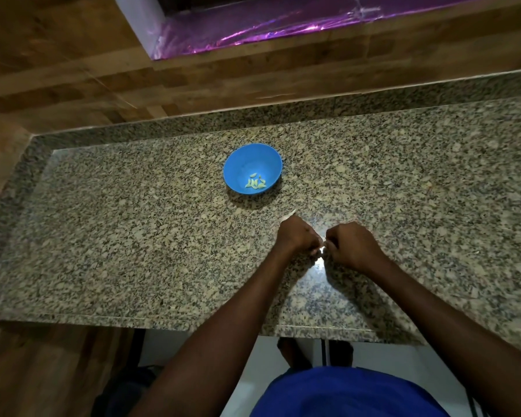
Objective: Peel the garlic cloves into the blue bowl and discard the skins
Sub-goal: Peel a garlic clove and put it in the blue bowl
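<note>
A blue bowl stands on the granite counter, with several peeled pale garlic cloves lying in its bottom. Nearer to me, my left hand and my right hand are brought together, fingertips meeting over a small white garlic clove that is mostly hidden between them. Both hands are closed on it. A thin pale sliver, likely a piece of garlic skin, sticks out just beyond my left hand's knuckles.
The speckled granite counter runs left and right, its front edge close to my body. A wooden wall rises behind it, with a purple-lit recess above. My blue shirt fills the bottom.
</note>
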Motion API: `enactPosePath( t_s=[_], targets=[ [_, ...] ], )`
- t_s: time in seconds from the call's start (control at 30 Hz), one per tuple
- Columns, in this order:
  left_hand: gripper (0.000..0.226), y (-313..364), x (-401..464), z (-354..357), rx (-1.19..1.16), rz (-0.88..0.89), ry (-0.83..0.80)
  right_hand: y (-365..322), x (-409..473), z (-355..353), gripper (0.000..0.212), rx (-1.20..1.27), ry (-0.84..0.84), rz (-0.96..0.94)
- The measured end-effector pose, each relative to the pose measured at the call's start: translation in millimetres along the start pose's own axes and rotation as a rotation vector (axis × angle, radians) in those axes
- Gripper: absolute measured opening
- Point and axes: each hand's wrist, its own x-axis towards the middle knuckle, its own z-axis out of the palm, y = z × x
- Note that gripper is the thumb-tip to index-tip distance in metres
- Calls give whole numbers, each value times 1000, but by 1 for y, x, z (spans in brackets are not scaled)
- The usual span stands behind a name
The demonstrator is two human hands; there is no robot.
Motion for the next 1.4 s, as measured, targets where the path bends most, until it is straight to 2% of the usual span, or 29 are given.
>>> enactPosePath(
  t_s=[0.1,0.2,0.27,0.33,0.4,0.47,0.6,0.67,0.77,0.83,1.0,1.17,1.27,1.4],
  targets=[
    [4,3,-1,-1,14,-9,-26,6,5,-1,22,5,-11,4],
    [5,-1,-5,-8,-252,-82,-135,20,8,-6,34,292,-54,34],
    [10,-3,-8,-9,-428,-120,-190,23,6,-10,34,527,-107,80],
    [12,-6,-7,-7,-499,-111,-203,20,2,-13,31,805,-184,174],
    [12,-10,-6,-5,-518,-77,-185,19,1,-12,31,956,-245,262],
    [11,-13,-7,-2,-530,-19,-151,19,2,-8,31,1003,-262,312],
    [27,-16,-8,5,-540,41,-108,17,2,-6,31,1104,-269,417],
    [25,-16,-9,7,-548,73,-93,13,1,-9,30,1236,-286,492],
    [10,-13,-11,9,-537,146,-35,12,1,-9,29,1253,-280,522],
    [9,-11,-13,10,-563,141,-5,15,2,-7,28,1195,-253,472],
    [11,-7,-15,8,-755,51,-96,16,-3,-8,28,1196,-191,337],
    [5,-2,-17,7,-976,-137,-166,21,-6,-11,29,1185,-189,201],
    [6,-1,-18,7,-1093,-187,-175,22,-3,-11,28,1183,-190,190],
    [6,1,-21,11,-1140,-140,-124,26,3,-7,27,1306,-240,289]
  ],
)
